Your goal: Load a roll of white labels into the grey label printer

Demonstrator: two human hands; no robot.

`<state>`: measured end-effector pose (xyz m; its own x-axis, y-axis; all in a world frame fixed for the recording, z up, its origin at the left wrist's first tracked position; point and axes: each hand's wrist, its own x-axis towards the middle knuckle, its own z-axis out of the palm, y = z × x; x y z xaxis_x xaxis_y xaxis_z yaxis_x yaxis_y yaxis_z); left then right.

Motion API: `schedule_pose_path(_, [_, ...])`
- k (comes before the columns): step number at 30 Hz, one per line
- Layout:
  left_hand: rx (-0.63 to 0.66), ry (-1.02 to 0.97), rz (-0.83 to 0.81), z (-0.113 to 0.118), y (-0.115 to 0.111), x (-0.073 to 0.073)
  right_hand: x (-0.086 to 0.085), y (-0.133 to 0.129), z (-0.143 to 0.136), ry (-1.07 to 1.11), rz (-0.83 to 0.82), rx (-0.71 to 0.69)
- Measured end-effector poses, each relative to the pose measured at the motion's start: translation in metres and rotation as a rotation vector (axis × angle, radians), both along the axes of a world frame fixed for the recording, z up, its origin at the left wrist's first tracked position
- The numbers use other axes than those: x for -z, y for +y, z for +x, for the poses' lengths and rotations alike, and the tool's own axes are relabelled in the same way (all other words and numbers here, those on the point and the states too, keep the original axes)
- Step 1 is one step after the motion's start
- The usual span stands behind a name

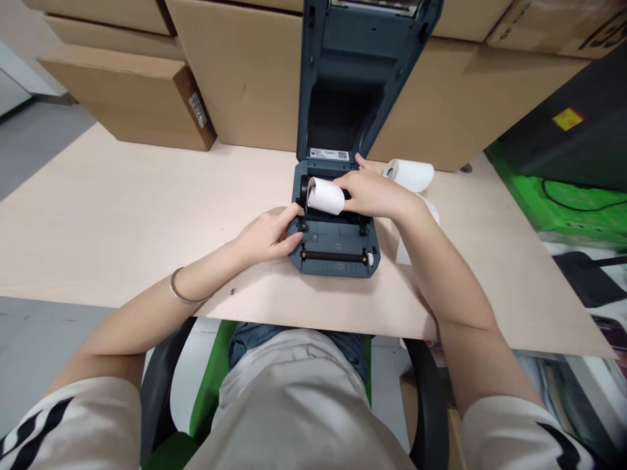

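Observation:
A dark blue-grey label printer (333, 235) stands on the table with its lid (353, 65) raised upright. In its bay sits a white label roll (327, 196), lying crosswise and slightly tilted. My right hand (372, 190) reaches in from the right and grips the roll's right end; part of its fingers is hidden behind the roll. My left hand (272, 234) grips the printer's left edge, thumb by the front part and index finger at the left roll holder. Across the printer's front runs a black roller (336, 256).
A second white label roll (411, 175) lies right of the printer, with a loose white strip (404, 253) partly behind my right forearm. Cardboard boxes (245, 78) line the table's back. A green box (578, 209) stands at the right. Small dark bits (234, 291) lie near the front edge.

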<state>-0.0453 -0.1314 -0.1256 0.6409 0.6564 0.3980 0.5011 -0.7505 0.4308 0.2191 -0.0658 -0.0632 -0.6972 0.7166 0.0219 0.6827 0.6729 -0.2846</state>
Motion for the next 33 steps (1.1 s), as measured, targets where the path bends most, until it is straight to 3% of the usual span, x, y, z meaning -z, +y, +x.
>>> schedule_pose_path(6, [0.0,-0.011,-0.004,0.0,0.0,0.001,0.01,0.005,0.001,-0.013,0.144,0.097])
schedule_pose_path(12, [-0.004,0.001,-0.008,0.001,-0.001,-0.001,-0.015,-0.001,0.013,0.282,0.072,0.262])
schedule_pose_path(16, [0.006,-0.01,0.012,0.002,-0.001,0.0,-0.024,-0.007,0.015,0.462,0.003,0.247])
schedule_pose_path(23, [0.0,0.006,0.026,0.002,-0.001,0.0,-0.002,-0.001,0.002,0.16,0.134,0.115])
schedule_pose_path(33, [0.006,0.014,0.003,0.001,-0.001,-0.001,0.003,-0.002,-0.008,-0.178,0.246,0.102])
